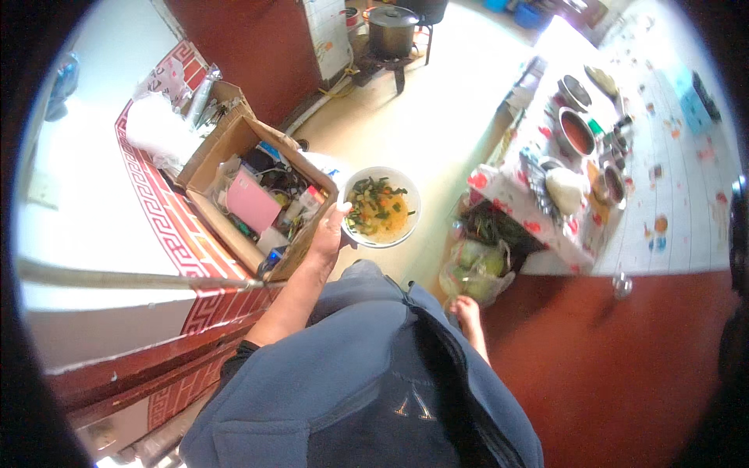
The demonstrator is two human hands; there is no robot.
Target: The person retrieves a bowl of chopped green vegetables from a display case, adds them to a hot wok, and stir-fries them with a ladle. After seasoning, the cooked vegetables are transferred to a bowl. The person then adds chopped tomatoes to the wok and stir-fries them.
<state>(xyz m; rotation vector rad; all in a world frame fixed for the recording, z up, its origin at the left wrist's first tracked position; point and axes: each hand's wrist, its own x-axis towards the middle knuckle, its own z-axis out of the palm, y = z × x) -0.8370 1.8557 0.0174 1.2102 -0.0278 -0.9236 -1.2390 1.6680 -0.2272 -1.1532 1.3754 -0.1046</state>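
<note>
My left hand (330, 229) grips the near left rim of a white bowl (416, 202), thumb over the edge. Inside the bowl, chopped green vegetables (377, 190) lie in an orange-yellow broth (386, 225). My right hand (466, 310) hangs low beside my body, its fingers curled. Whether anything is in it cannot be made out. Just beyond that hand, a clear plastic bag (477, 269) with round green produce rests on the floor.
An open cardboard box (225, 231) of mixed items, including a pink folder-like sheet (253, 200), is at left. At right stands a table with a floral cover (529, 225), bearing bowls and seasonings. A lidded pot (391, 38) sits on a low stove ahead. A red door (591, 339) is at right.
</note>
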